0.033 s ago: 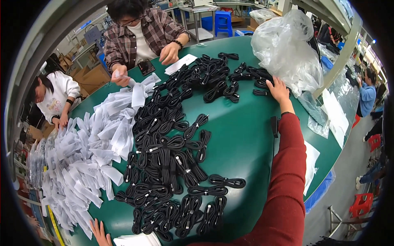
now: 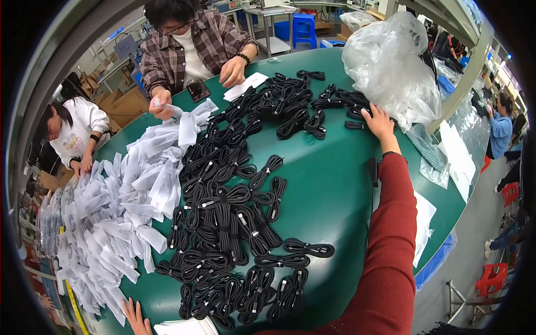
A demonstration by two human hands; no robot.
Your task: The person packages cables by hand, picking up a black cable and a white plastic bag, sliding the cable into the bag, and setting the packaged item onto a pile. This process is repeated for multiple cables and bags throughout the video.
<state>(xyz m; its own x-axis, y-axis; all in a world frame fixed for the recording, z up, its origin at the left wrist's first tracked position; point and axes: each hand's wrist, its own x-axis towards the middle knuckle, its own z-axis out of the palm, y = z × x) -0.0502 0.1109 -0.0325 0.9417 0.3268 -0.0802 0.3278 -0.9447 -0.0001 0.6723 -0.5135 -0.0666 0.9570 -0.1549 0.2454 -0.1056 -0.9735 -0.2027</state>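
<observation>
Stretched far forward, my right hand (image 2: pixel 381 121) lies with its fingers extended against the far right end of the coiled black cables (image 2: pixel 357 100). Its fingertips touch or nearly touch the bundles there; no cable shows in a grip. At the lower edge my left hand (image 2: pixel 135 318) rests open, fingers apart, between the heap of white translucent sleeves (image 2: pixel 120 223) and a white paper stack (image 2: pixel 187 326). Only part of that hand shows. Many tied black cable bundles (image 2: pixel 223 223) spread in a curved pile over the green table (image 2: pixel 329 184).
A crumpled clear plastic bag (image 2: pixel 391 67) stands beyond my right hand. White sheets (image 2: pixel 456 159) lie along the right edge. Across the table a co-worker in a plaid shirt (image 2: pixel 162 58) handles a sleeve. Another person in white (image 2: pixel 78 128) works at the left. A small black device (image 2: pixel 373 172) sits beside my forearm.
The hands of the co-worker across the table have shifted slightly. My own hands have stayed in place.
</observation>
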